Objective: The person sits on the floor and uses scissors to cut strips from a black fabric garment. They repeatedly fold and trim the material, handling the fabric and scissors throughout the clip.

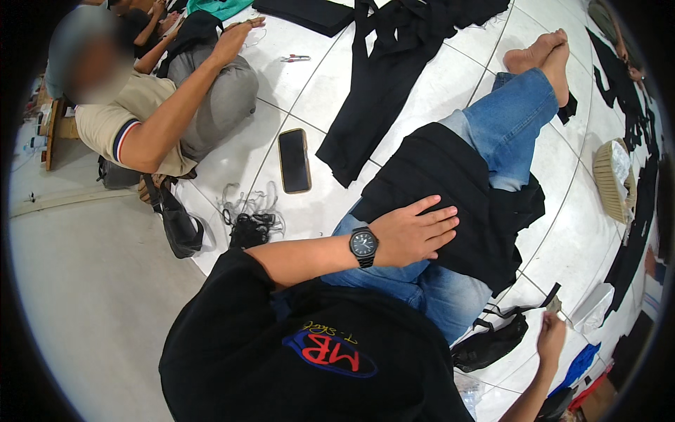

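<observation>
My left hand (415, 231), with a black watch (363, 244) on its wrist, lies flat with fingers spread on a black cloth (443, 190). This cloth is draped over my lap, across blue jeans (510, 130). Out to the right, my right hand (552, 336) is closed in a pinch. A small greyish-brown piece (554, 305) sticks up from its fingertips; its kind is unclear. Just left of that hand, a black bag (492, 343) with straps rests on the floor.
Left of my legs lie a phone (294, 160), a tangle of black thread (253, 224) and thread snips (295, 58). Black garments (380, 91) spread ahead. A co-worker (158, 133) sits at left. At right stand a basket (613, 179) and a white plastic bag (593, 308).
</observation>
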Motion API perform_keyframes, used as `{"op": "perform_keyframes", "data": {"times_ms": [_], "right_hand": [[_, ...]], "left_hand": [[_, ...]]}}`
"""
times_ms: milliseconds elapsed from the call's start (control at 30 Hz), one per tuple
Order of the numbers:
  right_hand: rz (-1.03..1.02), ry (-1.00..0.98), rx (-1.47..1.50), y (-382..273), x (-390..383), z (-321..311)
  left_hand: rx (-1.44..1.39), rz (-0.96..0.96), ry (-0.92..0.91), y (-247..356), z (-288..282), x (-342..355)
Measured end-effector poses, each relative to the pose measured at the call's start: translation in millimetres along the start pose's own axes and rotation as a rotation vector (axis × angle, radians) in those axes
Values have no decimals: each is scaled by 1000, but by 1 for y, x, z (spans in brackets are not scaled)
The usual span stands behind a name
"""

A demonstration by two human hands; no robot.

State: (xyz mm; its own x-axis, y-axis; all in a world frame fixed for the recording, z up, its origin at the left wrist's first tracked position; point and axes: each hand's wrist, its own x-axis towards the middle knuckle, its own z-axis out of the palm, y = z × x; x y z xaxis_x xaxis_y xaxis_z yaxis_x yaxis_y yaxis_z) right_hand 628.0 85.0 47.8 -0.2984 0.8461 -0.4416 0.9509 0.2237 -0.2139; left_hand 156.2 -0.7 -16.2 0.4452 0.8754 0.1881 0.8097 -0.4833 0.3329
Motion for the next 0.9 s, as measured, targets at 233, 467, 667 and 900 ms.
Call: {"op": "perform_keyframes", "data": {"times_ms": [233,467,667,900], "right_hand": [[-449,165,904,-158,5,-19],[-350,100,-226,-167,42,-2],[-373,-28,59,-136,48,7],[-265,-74,87,-81,42,11]], "left_hand": [[-458,-1015,598,-21,-13,-59],[-827,-1060,390,-29,-19,-76],[-1065,-1064,579,-36,3,-87],[-1020,-1074,643,-28,23,-84]]}}
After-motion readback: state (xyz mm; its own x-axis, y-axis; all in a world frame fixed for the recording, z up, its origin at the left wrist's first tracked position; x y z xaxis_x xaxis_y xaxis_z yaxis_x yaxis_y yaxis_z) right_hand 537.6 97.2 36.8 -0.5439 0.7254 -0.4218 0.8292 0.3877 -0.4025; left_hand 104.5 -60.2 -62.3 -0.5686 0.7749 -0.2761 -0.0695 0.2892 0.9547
